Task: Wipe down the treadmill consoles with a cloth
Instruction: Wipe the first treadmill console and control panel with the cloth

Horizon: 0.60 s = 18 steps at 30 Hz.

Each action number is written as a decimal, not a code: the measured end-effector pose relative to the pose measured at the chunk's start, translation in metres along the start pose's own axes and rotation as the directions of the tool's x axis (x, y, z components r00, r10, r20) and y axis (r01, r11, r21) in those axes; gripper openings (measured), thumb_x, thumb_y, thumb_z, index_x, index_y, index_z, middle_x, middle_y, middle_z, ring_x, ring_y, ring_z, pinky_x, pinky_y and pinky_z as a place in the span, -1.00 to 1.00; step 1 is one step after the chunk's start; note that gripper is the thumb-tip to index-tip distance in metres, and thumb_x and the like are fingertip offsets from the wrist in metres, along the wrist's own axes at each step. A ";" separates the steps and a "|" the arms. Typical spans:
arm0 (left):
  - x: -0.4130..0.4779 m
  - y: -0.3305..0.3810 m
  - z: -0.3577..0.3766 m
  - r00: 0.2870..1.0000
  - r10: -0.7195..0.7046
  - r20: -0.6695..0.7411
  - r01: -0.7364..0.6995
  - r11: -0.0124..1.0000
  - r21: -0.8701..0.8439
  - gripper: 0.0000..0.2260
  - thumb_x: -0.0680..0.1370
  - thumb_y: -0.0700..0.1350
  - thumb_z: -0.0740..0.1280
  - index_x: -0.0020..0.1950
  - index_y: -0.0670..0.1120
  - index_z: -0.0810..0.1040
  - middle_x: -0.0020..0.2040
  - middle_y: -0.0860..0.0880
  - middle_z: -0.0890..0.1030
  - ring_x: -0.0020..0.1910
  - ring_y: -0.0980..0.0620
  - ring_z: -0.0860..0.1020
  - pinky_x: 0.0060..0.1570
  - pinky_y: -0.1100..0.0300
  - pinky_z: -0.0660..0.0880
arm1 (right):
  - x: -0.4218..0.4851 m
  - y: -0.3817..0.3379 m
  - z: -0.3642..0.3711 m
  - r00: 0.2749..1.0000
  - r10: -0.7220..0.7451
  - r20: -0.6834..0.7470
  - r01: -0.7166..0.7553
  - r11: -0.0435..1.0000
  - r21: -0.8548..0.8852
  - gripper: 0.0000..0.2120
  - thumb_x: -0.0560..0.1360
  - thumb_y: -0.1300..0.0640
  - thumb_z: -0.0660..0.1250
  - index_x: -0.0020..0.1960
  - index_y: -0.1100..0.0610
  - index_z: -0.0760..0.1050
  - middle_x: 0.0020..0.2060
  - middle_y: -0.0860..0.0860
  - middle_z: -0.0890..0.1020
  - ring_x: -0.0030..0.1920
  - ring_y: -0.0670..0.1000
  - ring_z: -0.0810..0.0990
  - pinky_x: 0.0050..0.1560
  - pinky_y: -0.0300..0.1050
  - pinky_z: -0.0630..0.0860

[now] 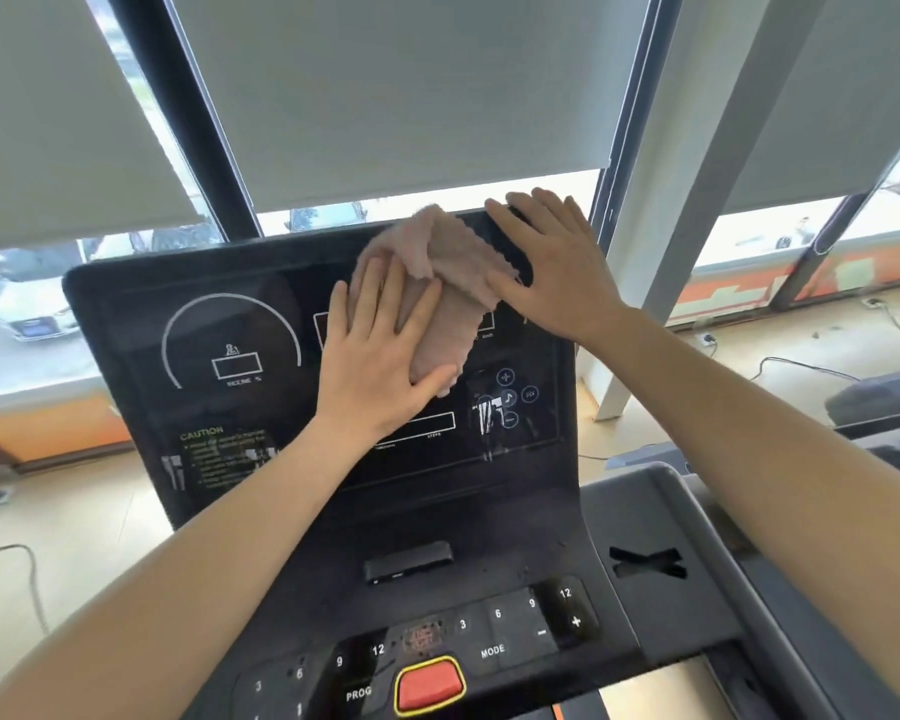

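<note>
A black treadmill console [240,459] fills the middle of the view, with its dark display panel tilted toward me. A pinkish-beige cloth [450,298] lies bunched against the upper middle of the display. My left hand [380,356] presses flat on the cloth's left side, thumb hooked under its lower end. My right hand [546,267] lies flat with fingers spread over the cloth's upper right edge, near the top right corner of the console.
Below the display sit a button strip [505,615] with numbered keys and a red stop button [430,685]. A grey side tray [661,553] lies to the right. Windows with grey roller blinds [411,85] stand behind, cables run on the floor, and another treadmill [884,397] is at far right.
</note>
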<state>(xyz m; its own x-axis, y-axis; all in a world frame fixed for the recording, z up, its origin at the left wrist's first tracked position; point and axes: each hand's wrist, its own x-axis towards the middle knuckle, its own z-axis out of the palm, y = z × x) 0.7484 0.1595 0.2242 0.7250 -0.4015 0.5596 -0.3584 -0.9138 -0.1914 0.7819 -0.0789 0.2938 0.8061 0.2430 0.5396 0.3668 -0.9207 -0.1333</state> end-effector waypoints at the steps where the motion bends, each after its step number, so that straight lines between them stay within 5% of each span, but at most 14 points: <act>1: -0.011 0.003 0.005 1.000 0.008 0.017 -0.008 1.000 0.006 -0.18 0.57 0.42 0.14 0.69 0.05 -0.01 0.66 -0.16 -0.18 0.66 -0.15 -0.23 0.60 -0.21 -0.23 | 0.001 -0.001 0.000 1.000 0.002 0.000 -0.002 1.000 0.005 -0.35 0.54 -0.16 0.22 0.59 0.00 0.25 0.52 0.04 0.37 0.56 0.16 0.22 0.60 0.09 -0.01; 9: -0.113 0.039 0.050 0.972 0.135 0.194 -0.138 0.990 0.000 -0.29 0.63 0.35 0.13 0.69 0.12 -0.02 0.69 -0.12 -0.09 0.68 -0.15 -0.13 0.62 -0.18 -0.20 | 0.002 -0.004 0.007 0.997 0.034 -0.062 -0.034 0.999 -0.002 -0.38 0.53 -0.21 0.21 0.53 0.00 0.32 0.43 0.04 0.44 0.52 0.16 0.29 0.60 0.13 0.06; 14: -0.117 0.029 0.053 0.951 0.232 0.203 -0.241 0.970 0.023 -0.36 0.65 0.32 0.12 0.68 0.14 0.06 0.67 -0.07 0.02 0.68 -0.06 -0.20 0.61 -0.14 -0.26 | 0.004 -0.010 0.013 0.992 0.059 -0.107 -0.061 0.998 -0.016 -0.39 0.51 -0.24 0.22 0.48 0.02 0.37 0.38 0.06 0.46 0.49 0.18 0.31 0.59 0.16 0.08; 18: -0.078 0.009 0.034 0.979 0.158 0.130 -0.165 0.985 0.042 -0.29 0.61 0.40 0.12 0.68 0.13 0.06 0.68 -0.08 -0.05 0.68 -0.07 -0.16 0.60 -0.18 -0.29 | 0.003 -0.016 0.020 0.986 0.086 -0.141 -0.088 0.996 -0.011 -0.36 0.48 -0.25 0.25 0.46 0.06 0.37 0.36 0.10 0.45 0.49 0.24 0.29 0.58 0.23 0.06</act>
<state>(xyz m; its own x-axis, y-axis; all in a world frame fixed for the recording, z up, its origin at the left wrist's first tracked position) 0.7085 0.1803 0.1515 0.7297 -0.5455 0.4123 -0.4480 -0.8369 -0.3144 0.7878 -0.0571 0.2816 0.7608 0.1178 0.6382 0.2896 -0.9417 -0.1715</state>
